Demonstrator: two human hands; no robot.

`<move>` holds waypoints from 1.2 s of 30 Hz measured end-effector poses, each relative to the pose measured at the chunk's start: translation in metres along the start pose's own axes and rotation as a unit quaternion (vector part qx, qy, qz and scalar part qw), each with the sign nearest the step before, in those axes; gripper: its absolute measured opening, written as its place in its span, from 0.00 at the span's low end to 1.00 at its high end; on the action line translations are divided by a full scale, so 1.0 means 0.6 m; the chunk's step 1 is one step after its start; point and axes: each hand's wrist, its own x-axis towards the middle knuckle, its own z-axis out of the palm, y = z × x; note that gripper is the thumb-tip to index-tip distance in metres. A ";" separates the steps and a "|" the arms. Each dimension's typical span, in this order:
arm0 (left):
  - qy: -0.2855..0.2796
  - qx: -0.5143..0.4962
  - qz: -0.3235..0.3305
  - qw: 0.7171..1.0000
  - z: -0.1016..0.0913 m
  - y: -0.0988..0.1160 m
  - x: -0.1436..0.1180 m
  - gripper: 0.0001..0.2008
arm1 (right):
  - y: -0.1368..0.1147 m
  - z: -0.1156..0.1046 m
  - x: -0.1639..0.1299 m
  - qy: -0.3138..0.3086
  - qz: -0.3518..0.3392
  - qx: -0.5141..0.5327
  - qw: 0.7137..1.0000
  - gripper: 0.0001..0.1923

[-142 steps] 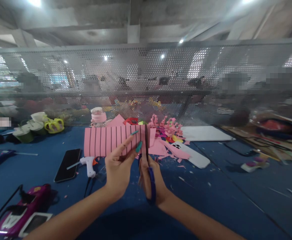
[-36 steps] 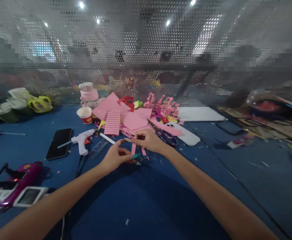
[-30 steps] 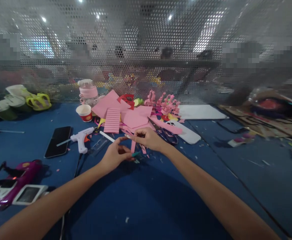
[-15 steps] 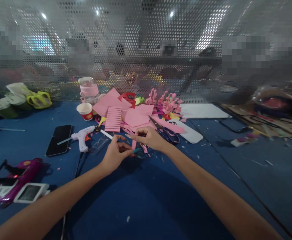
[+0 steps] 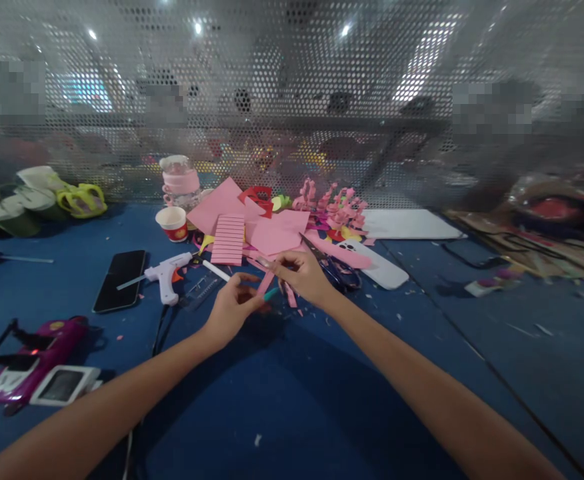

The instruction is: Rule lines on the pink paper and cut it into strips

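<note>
Above blue tabletop (image 5: 212,407): left hand (image 5: 229,312), right hand (image 5: 306,277), fingertips pinched on narrow pink paper strip (image 5: 265,284), likely steadying it.

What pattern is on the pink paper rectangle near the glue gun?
Dark parallel lines run across the pink paper rectangle, best seen in the head view.

The one camera here sits on a person's head, at the near side of the blue table (image 5: 292,407). It faces forward and down, close above the table, and takes in the perforated screen (image 5: 277,73) behind it.
</note>
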 end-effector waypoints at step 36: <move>0.075 -0.043 -0.053 0.995 -0.024 0.007 0.024 0.12 | 0.015 0.006 -0.002 -0.032 -0.018 -0.032 0.999 0.25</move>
